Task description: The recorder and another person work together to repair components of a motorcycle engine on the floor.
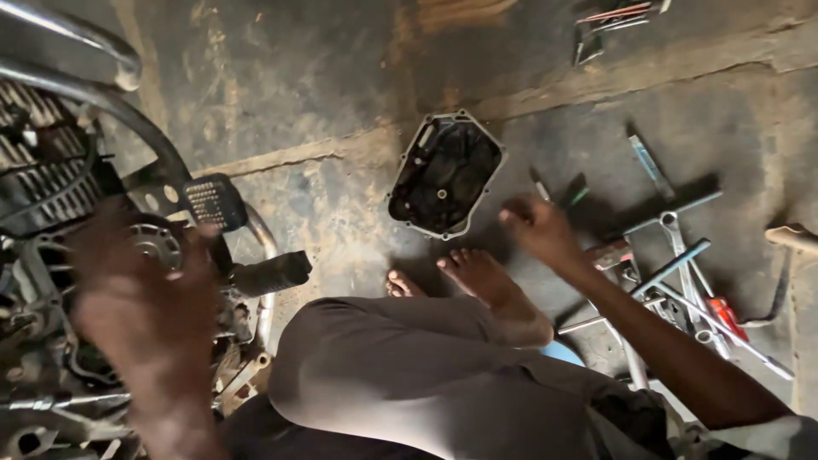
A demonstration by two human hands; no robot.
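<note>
Seated barefoot person works beside a motorcycle engine (60,255) on an oily floor.
Left hand (145,315), blurred, grip unclear; right hand (538,228) reaches half-curled, empty, toward wrenches (682,273): stiff, heavy, likely greasy; grasp mid-shaft.

Engine (60,255) at left with left hand (145,315) before it, engine cover (445,174) on floor (324,77) centre, wrenches (682,273) right, right hand (537,230) between cover and wrenches

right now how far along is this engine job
Done: the engine cover is off and lies inside-up on the floor. In hand: the left hand is at the open engine, blurred; the right hand reaches toward the wrenches, holding nothing clear. Left: the cover is not refitted.
</note>
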